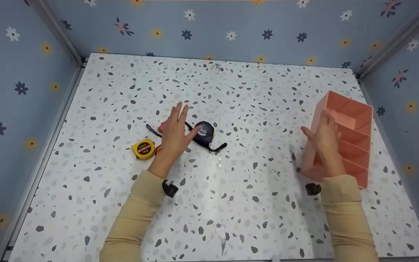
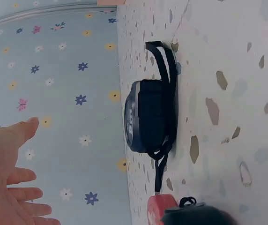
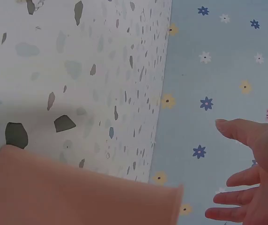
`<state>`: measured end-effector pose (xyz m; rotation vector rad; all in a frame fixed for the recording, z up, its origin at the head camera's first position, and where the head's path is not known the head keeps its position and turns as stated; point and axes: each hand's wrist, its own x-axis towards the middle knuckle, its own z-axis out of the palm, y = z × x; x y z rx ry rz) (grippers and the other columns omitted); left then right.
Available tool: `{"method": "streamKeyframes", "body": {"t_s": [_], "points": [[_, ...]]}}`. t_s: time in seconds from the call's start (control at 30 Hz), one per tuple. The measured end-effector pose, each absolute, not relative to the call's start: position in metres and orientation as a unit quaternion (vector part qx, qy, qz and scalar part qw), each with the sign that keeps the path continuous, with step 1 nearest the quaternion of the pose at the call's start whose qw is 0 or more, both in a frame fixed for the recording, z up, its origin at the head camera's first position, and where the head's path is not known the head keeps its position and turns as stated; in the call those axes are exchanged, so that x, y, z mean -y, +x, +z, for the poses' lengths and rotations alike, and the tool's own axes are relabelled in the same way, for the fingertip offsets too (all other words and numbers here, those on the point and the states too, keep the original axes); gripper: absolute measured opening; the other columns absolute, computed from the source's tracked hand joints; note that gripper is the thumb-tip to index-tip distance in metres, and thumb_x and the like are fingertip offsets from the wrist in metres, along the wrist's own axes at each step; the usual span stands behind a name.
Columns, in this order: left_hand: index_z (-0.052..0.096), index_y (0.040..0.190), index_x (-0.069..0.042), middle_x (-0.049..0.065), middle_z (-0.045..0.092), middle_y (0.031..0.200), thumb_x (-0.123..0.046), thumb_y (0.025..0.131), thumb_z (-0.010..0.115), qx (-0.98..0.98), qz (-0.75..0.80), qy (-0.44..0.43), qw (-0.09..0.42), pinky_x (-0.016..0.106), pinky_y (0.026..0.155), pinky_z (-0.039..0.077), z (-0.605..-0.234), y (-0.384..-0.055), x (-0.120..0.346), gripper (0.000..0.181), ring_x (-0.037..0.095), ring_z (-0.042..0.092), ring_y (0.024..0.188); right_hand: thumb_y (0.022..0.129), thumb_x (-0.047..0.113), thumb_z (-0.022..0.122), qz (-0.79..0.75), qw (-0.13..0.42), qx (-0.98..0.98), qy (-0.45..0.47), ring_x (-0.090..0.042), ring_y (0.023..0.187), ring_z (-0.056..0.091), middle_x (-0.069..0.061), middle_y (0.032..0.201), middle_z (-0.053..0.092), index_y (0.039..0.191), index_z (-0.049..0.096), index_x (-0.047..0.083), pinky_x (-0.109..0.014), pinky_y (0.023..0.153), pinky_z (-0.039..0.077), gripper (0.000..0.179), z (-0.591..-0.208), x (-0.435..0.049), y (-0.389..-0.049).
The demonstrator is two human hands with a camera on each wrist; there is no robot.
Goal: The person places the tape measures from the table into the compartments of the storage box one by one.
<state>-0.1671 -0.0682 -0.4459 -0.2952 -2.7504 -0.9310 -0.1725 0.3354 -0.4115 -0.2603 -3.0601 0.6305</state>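
My left hand (image 1: pixel 175 136) is above a cluster of tape measures, fingers extended and thumb out, holding nothing. Right of its thumb lies a black tape measure (image 1: pixel 205 135) with a wrist strap, seen side-on in the left wrist view (image 2: pixel 148 117). A yellow tape measure (image 1: pixel 143 149) sits left of that wrist. Partly hidden behind the hand is a red one (image 1: pixel 162 126); an orange edge (image 1: pixel 158 149) also peeks out. My right hand (image 1: pixel 326 140) hovers over a pink divided box (image 1: pixel 365 145), its fingers spread and empty; whether it touches the box I cannot tell.
The speckled white tabletop (image 1: pixel 253 203) carries everything. Blue flowered panels (image 1: pixel 209 29) enclose the back and both sides. The pink box stands near the right edge. A dark green object (image 2: pixel 197 216) shows at the bottom of the left wrist view.
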Motion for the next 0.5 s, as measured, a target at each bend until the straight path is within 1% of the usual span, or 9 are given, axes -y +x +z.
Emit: {"method": "streamKeyframes", "body": {"t_s": [0.13,0.2,0.37,0.5], "points": [[0.031,0.137,-0.002,0.017,0.025,0.141,-0.036,0.083,0.06,0.928,-0.342,-0.096,0.115,0.042,0.098,0.03,-0.456,-0.166,0.062,0.07,0.031,0.022,0.128,0.085,0.031,0.057,0.208,-0.004,0.973,-0.101,-0.043,0.123,0.018,-0.03,0.137,0.017,0.14,0.008,-0.004,-0.058,0.098,0.01,0.082,-0.415,-0.34,-0.171],[0.032,0.136,-0.002,0.017,0.026,0.14,-0.035,0.083,0.06,0.923,-0.355,-0.094,0.111,0.042,0.097,0.031,-0.46,-0.166,0.059,0.069,0.029,0.024,0.128,0.086,0.031,0.057,0.212,-0.008,0.971,-0.108,-0.043,0.122,0.02,-0.03,0.136,0.017,0.14,0.008,-0.004,-0.057,0.099,0.013,0.08,-0.417,-0.343,-0.17],[0.034,0.135,-0.002,0.016,0.028,0.139,-0.036,0.083,0.06,0.92,-0.372,-0.082,0.091,0.041,0.096,0.032,-0.471,-0.167,0.053,0.067,0.028,0.027,0.126,0.086,0.03,0.055,0.227,-0.011,0.966,-0.121,-0.043,0.119,0.023,-0.029,0.135,0.02,0.14,0.011,-0.002,-0.056,0.098,0.018,0.077,-0.422,-0.349,-0.167],[0.035,0.135,-0.002,0.016,0.029,0.138,-0.038,0.083,0.059,0.919,-0.38,-0.074,0.074,0.041,0.097,0.031,-0.477,-0.168,0.048,0.067,0.029,0.028,0.125,0.087,0.028,0.055,0.239,-0.005,0.962,-0.13,-0.042,0.119,0.022,-0.027,0.136,0.019,0.14,0.011,0.002,-0.055,0.099,0.017,0.074,-0.427,-0.355,-0.167]]}}
